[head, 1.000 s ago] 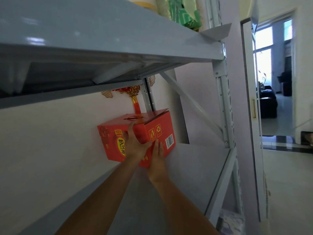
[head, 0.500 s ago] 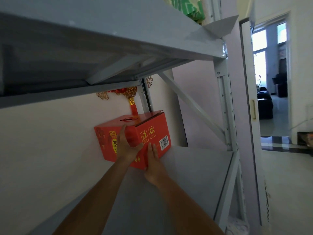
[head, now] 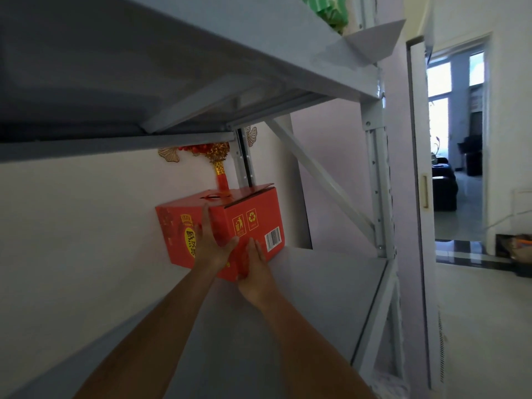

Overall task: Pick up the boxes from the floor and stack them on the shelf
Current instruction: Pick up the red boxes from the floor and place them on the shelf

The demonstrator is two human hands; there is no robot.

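Note:
A red cardboard box (head: 253, 223) with yellow print and a barcode stands on the grey metal shelf (head: 325, 289), pushed back against the white wall near the rear upright. My left hand (head: 208, 243) lies flat with straight fingers on the box's near corner and left face. My right hand (head: 254, 264) presses flat against the lower part of the box's right face. Both arms reach forward over the shelf board.
Another grey shelf board (head: 201, 61) hangs close overhead, with green packaging (head: 331, 12) on top of it. A diagonal brace (head: 322, 177) and the right upright (head: 377, 180) bound the shelf bay. A red-gold wall ornament (head: 216, 156) hangs behind the box. An open doorway (head: 457, 145) lies to the right.
The box has slid slightly further back toward the wall under both hands. My hands keep the same flat contact on it.

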